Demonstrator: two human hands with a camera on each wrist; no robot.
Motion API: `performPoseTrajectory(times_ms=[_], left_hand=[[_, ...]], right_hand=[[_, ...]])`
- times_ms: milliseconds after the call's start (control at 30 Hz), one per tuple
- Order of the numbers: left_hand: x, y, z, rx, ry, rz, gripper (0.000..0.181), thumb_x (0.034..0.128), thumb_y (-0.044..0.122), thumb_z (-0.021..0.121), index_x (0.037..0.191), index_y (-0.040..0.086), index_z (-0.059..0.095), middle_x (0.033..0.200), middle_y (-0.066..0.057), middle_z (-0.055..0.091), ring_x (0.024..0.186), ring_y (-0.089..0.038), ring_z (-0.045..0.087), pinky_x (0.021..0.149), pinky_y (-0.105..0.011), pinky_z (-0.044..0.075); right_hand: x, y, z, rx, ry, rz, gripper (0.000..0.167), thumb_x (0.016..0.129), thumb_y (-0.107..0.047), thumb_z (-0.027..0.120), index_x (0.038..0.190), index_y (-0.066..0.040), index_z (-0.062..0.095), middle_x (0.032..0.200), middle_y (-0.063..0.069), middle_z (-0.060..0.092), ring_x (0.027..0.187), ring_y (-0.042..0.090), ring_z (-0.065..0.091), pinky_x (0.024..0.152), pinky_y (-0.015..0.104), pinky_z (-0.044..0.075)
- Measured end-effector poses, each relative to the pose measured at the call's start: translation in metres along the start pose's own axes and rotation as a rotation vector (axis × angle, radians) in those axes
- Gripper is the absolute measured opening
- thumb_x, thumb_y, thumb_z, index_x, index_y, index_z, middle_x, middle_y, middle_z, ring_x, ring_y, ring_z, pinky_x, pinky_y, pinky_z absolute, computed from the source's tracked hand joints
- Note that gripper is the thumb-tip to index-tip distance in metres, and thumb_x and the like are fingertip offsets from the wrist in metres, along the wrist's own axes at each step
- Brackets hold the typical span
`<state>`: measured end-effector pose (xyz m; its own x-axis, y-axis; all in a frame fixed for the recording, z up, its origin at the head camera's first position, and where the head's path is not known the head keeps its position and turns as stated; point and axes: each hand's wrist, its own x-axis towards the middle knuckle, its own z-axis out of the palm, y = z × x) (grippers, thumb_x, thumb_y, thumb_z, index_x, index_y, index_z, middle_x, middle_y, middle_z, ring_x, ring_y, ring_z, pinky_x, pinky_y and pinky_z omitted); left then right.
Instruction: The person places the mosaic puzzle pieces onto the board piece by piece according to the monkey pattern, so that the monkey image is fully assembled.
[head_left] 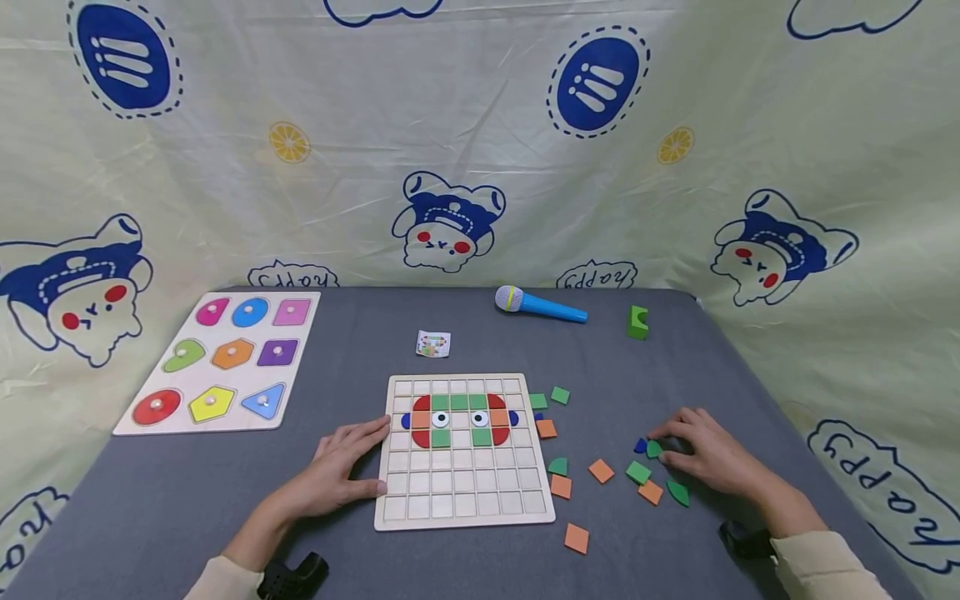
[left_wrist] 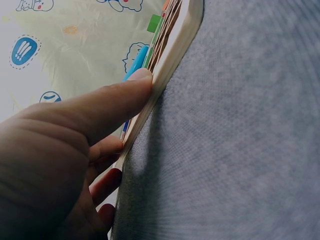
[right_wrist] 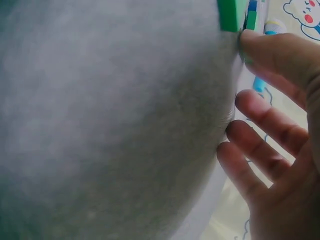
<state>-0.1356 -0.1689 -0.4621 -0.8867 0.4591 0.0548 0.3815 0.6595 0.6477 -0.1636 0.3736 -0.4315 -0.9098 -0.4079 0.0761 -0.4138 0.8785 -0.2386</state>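
Note:
A white grid board (head_left: 465,482) lies in the middle of the table. Red, green, orange and blue pieces and two eye tiles form a pattern in its upper rows. My left hand (head_left: 341,467) rests at the board's left edge, thumb and fingers spread against the rim; in the left wrist view the thumb (left_wrist: 120,102) touches that edge. To the right of the board, my right hand (head_left: 708,454) pinches a small green quarter-round piece (head_left: 654,450) between thumb and index finger, low over the table. Beside it lie a dark blue piece (head_left: 641,446) and a green quarter-round (head_left: 678,492).
Loose orange squares (head_left: 576,538) and green squares (head_left: 560,395) are scattered right of the board. A shape puzzle board (head_left: 225,392) lies at left. Behind are a small picture card (head_left: 433,344), a toy microphone (head_left: 551,308) and a green block (head_left: 637,322).

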Motion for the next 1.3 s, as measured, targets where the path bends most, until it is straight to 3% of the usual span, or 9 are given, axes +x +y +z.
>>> performPoseTrajectory(times_ms=[200, 533, 1100, 1300], left_hand=[[0.001, 0.0, 0.0, 0.005, 0.003, 0.004, 0.078, 0.0815, 0.042, 0.07, 0.145, 0.011, 0.038, 0.153, -0.005, 0.034, 0.13, -0.028, 0.033, 0.094, -0.048, 0.022], [0.001, -0.001, 0.001, 0.002, 0.009, 0.014, 0.077, 0.0817, 0.041, 0.07, 0.145, 0.01, 0.038, 0.153, -0.006, 0.034, 0.129, -0.028, 0.033, 0.093, -0.049, 0.022], [0.0, 0.0, 0.0, 0.004, 0.015, 0.021, 0.077, 0.0815, 0.04, 0.07, 0.144, 0.008, 0.039, 0.152, -0.006, 0.035, 0.129, -0.029, 0.034, 0.094, -0.049, 0.021], [0.0, 0.0, 0.001, 0.009, 0.015, 0.022, 0.077, 0.0812, 0.04, 0.071, 0.144, 0.008, 0.04, 0.152, -0.007, 0.035, 0.128, -0.028, 0.035, 0.094, -0.049, 0.022]], right_hand=[[0.005, -0.013, -0.004, -0.003, 0.051, -0.032, 0.022, 0.08, -0.022, 0.074, 0.102, -0.024, 0.07, 0.091, -0.011, 0.055, 0.088, 0.007, 0.041, 0.072, 0.028, 0.039], [0.037, -0.082, -0.001, -0.032, 0.116, -0.141, 0.025, 0.079, -0.023, 0.075, 0.104, -0.021, 0.07, 0.093, -0.007, 0.055, 0.089, 0.008, 0.041, 0.073, 0.031, 0.04], [0.088, -0.202, 0.038, 0.004, 0.167, -0.303, 0.024, 0.077, -0.028, 0.077, 0.099, -0.021, 0.072, 0.091, -0.005, 0.059, 0.084, 0.01, 0.043, 0.072, 0.027, 0.038], [0.102, -0.235, 0.055, -0.021, 0.129, -0.296, 0.021, 0.078, -0.032, 0.075, 0.098, -0.023, 0.072, 0.091, -0.007, 0.059, 0.086, 0.01, 0.045, 0.075, 0.028, 0.039]])
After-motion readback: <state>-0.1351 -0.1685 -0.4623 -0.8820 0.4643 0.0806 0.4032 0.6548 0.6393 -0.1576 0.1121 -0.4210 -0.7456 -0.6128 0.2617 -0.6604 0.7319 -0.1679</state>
